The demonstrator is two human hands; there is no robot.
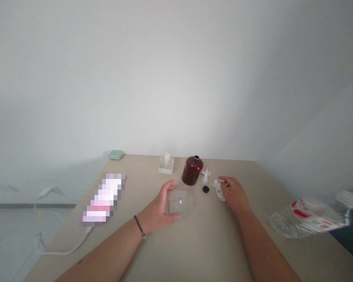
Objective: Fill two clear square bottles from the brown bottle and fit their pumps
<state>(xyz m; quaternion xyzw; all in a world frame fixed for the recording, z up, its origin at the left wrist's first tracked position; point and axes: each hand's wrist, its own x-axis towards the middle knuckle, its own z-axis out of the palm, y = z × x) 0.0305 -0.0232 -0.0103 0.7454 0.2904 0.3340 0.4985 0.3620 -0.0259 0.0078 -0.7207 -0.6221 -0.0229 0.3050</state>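
Note:
My left hand [158, 207] grips the left side of a clear plastic square container [179, 205], with the thumb along its far edge and the fingers along its near edge. My right hand [234, 194] rests on the table with its fingers curved over a crumpled white piece of plastic or tissue [218, 190]. Just beyond the container stands a dark red glass bottle [192, 170] with its cap off. A small white nozzle piece [206, 176] and a black round cap [206, 189] lie between the bottle and my right hand.
A clear block [166, 165] holding a white item stands behind my left hand on the beige table [211, 250]. A green flat case [115, 155] lies at the far left corner, and a pixelated packet [103, 199] lies on the left. A large plastic bottle [306, 217] lies at the right, and a white cable [61, 250] hangs off the left edge.

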